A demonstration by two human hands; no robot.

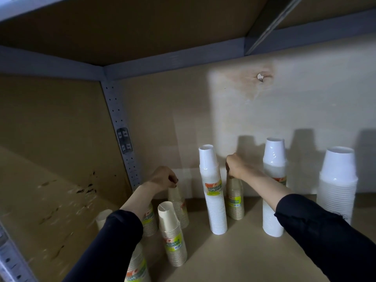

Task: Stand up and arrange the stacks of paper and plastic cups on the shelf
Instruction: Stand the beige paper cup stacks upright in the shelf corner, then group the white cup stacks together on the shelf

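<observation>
Several wrapped cup stacks stand upright on the brown shelf board (254, 253). My left hand (163, 178) grips the top of a beige paper cup stack (179, 204) at the back left. My right hand (237, 166) is closed on the top of another beige stack (235, 202) behind a tall white stack (214, 192). A beige stack with a green label (173, 235) stands in front. More beige stacks (149, 220) sit under my left forearm. Two white plastic stacks (273, 157) (336, 182) stand at the right.
The shelf's back wall (264, 110) is close behind the stacks, and a perforated grey metal post (122, 127) marks the left corner. The shelf above (142, 27) hangs low overhead. A small beige cup stack (102, 217) sits at the far left.
</observation>
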